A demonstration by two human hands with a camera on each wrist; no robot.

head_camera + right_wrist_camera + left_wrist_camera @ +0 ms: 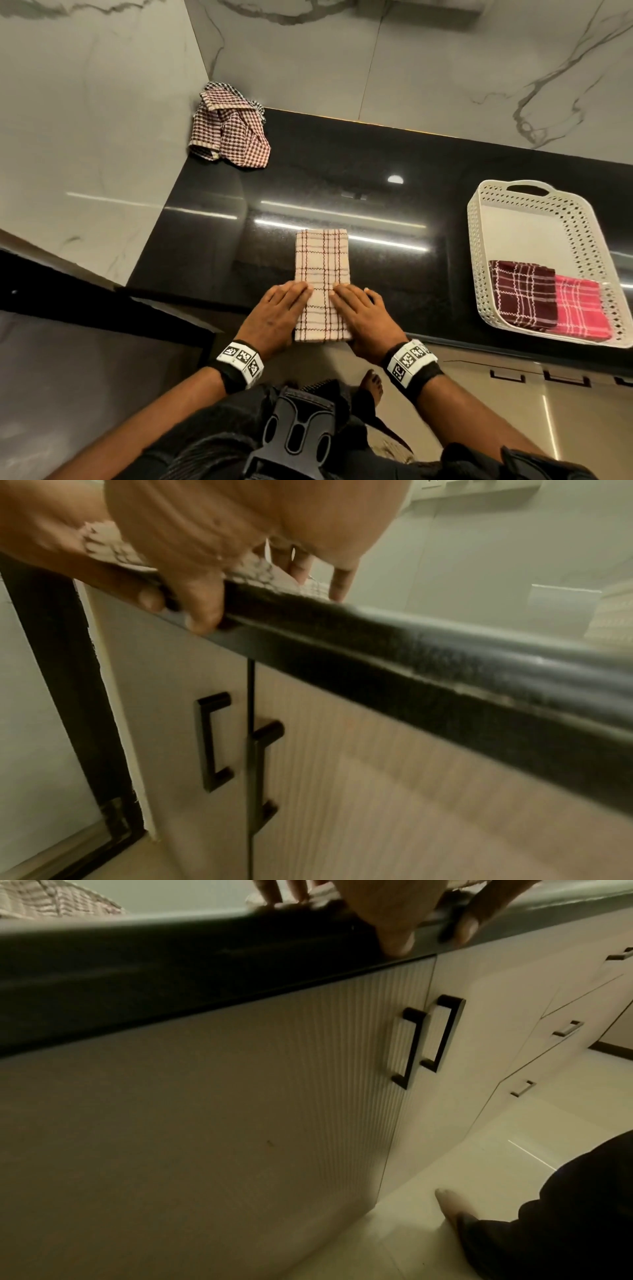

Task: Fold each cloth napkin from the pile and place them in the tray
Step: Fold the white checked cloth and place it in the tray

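A beige plaid napkin (322,274), folded into a long strip, lies on the black counter (376,171), its near end at the front edge. My left hand (281,308) and right hand (363,311) hold that near end from either side. Their fingers lie flat on top. In the wrist views the left thumb (394,939) and right thumb (202,615) reach down over the counter's edge beneath the cloth. A white perforated tray (479,240) at the right holds a folded maroon napkin (524,294) and a folded pink napkin (582,308). A crumpled pile of checked napkins (229,126) sits in the far left corner.
Marble walls close the counter at the back and left. Below the front edge are ribbed cabinet doors with black handles (411,1045). My foot (371,383) stands on the floor tiles close to the cabinet.
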